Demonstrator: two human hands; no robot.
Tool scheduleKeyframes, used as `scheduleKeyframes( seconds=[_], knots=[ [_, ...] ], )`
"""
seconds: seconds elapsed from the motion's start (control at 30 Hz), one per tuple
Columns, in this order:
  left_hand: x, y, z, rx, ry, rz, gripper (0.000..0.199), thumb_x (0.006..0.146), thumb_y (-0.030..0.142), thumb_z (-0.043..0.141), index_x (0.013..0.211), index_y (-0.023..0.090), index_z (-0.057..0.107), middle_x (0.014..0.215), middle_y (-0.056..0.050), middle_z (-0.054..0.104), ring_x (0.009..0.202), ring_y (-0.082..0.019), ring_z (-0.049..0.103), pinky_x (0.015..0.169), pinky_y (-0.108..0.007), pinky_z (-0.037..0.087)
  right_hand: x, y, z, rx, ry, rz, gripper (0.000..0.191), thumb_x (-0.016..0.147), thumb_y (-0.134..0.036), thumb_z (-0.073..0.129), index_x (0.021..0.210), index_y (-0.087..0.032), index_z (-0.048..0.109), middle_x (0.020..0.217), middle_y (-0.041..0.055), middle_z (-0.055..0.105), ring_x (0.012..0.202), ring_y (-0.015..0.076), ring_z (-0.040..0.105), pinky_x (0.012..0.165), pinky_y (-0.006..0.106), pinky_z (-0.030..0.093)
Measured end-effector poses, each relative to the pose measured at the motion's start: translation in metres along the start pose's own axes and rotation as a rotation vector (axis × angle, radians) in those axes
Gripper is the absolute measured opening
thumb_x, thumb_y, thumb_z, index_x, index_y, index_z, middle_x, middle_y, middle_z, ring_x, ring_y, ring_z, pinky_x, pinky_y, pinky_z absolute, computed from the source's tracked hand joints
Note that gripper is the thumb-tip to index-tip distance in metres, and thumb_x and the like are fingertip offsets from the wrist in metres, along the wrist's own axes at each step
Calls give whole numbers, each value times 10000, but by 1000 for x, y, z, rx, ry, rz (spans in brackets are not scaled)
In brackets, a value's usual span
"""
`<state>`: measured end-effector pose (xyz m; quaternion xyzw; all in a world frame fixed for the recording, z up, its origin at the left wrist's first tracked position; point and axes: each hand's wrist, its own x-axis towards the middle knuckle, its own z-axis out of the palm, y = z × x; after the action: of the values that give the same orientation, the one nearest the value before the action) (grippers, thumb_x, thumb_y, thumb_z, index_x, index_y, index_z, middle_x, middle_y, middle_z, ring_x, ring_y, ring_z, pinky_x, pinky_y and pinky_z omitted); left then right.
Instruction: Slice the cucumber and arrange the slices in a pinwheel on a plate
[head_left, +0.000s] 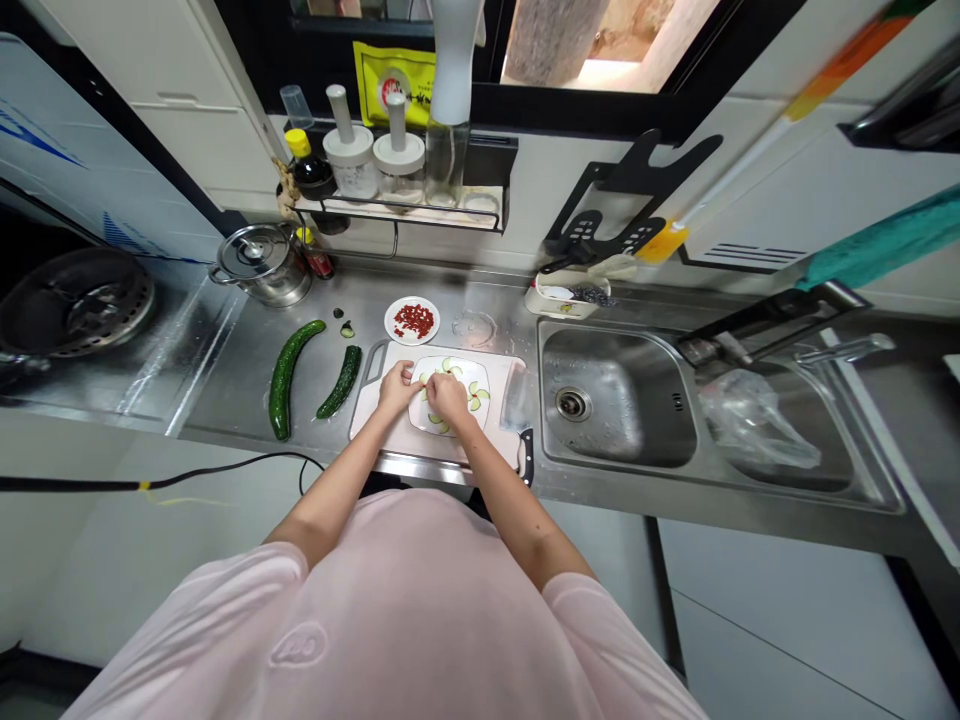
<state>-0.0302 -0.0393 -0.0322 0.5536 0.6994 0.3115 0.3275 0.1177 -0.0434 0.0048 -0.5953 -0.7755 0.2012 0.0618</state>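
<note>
A white square plate (457,415) lies on the pale cutting board (390,435), with thin cucumber slices (478,397) laid out on it in flower-like groups. My left hand (398,388) is at the plate's left edge, fingers curled, and what it pinches is too small to name. Over the plate's middle, my right hand (447,397) has its fingers closed; anything in them is hidden. A cleaver (516,400) rests at the board's right side, its black handle toward me. Behind the board stands a small white plate (414,320) of red bits.
Left of the board lie a long cucumber (289,380) and a shorter cucumber piece (341,382), with small scraps (346,328) behind. A steel pot (266,265) stands at the back left. The sink (619,400) is on the right, beneath a faucet (847,350).
</note>
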Motion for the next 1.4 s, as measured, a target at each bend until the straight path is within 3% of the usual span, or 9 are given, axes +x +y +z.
scheduleKeyframes(
  seconds=[1.4],
  knots=[
    [0,5,2,115,10,21,469,631,238,695,1084,205,580,822,-8,572,699,-129,528,668,-246,430,4,0,-2,-51,-19,25,201,922,-266,429,961,-178,605,993,90,642,932,197,534,734,267,334]
  ],
)
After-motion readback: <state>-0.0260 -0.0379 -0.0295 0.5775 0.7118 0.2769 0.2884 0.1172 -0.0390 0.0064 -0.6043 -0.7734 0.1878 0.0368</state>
